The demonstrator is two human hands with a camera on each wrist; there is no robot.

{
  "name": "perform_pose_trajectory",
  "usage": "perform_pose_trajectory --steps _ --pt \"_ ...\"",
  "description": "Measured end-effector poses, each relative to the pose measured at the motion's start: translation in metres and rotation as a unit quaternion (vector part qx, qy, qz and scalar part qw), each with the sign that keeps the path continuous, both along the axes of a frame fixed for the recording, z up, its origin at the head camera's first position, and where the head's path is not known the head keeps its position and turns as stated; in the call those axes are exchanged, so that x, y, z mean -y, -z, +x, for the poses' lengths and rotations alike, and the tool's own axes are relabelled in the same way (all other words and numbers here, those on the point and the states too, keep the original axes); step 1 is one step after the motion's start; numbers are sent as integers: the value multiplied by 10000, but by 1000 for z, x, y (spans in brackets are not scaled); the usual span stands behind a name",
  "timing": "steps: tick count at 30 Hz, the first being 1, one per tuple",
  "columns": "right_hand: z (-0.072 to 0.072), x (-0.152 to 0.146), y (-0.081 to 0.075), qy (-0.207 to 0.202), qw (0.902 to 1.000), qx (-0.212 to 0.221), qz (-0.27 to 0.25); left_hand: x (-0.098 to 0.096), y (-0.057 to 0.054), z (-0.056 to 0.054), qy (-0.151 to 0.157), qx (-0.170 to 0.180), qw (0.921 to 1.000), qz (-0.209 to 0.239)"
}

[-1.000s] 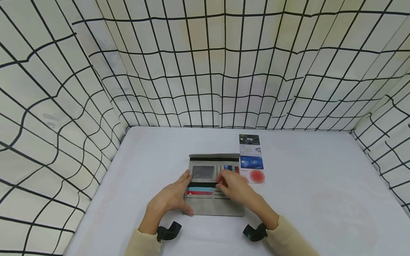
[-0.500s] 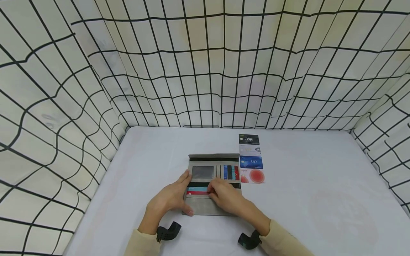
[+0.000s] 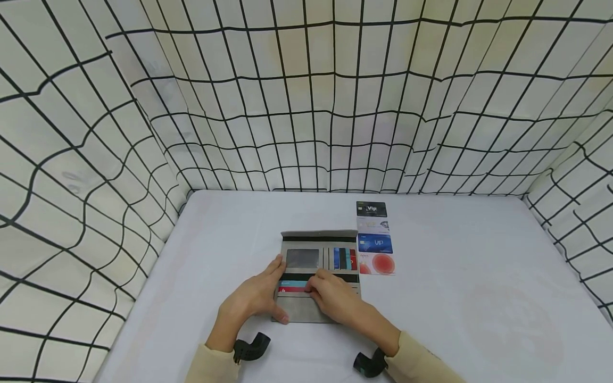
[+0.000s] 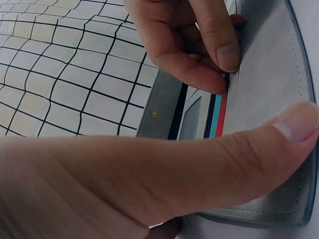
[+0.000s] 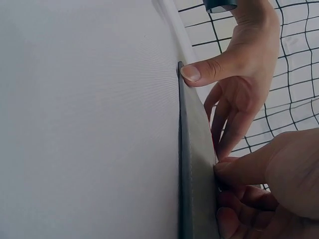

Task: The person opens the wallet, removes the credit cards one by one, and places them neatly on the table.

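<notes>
A grey wallet [image 3: 306, 313] lies unfolded on the white table. My left hand [image 3: 253, 293] rests along its left edge, fingers straight and the thumb [image 4: 279, 142] across the lower corner. My right hand [image 3: 335, 299] is over the wallet's middle. Its thumb and forefinger pinch at the right end of a red card [image 4: 222, 117], which sits in a slot of the lower half; the card's lower part is hidden in the slot. Just above it shows a light blue card [image 3: 293, 283]. In the upper half are a clear window [image 3: 303, 258] and several upright cards [image 3: 342, 258].
Right of the wallet, cards stand in a column on the table [image 3: 479, 276]: a black card [image 3: 371, 209], a silver card [image 3: 373, 225], a blue card [image 3: 375, 243] and a white card with a red circle [image 3: 378, 263]. Black-lined white cloth [image 3: 306, 106] hangs behind.
My right hand has moved left and down from the wallet's middle right to the red card's end, uncovering the upright cards. The left hand has stayed in place.
</notes>
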State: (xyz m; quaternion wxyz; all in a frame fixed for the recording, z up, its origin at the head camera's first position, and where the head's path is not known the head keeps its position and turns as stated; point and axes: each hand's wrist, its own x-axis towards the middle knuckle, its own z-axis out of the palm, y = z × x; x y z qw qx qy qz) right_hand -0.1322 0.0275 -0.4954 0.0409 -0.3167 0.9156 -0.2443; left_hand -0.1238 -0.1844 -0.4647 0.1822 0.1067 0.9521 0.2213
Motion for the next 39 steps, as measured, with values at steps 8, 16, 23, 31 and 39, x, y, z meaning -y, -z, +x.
perform_pose_trajectory --steps 8,16,23,31,39 --pt "2 1 0 65 9998 -117 -137 -1 1 0 -33 -25 10000 -2" --pt "5 3 0 115 9985 -518 125 -1 1 1 -52 -82 10000 -3" --pt "4 3 0 -24 9979 -648 43 -1 2 1 -61 -36 10000 -24" --pt "9 6 -4 -212 9925 -1153 341 -2 3 -1 -65 -91 9999 -49" --pt "6 5 -3 -58 9987 -470 164 -1 3 1 -82 -85 9999 -47"
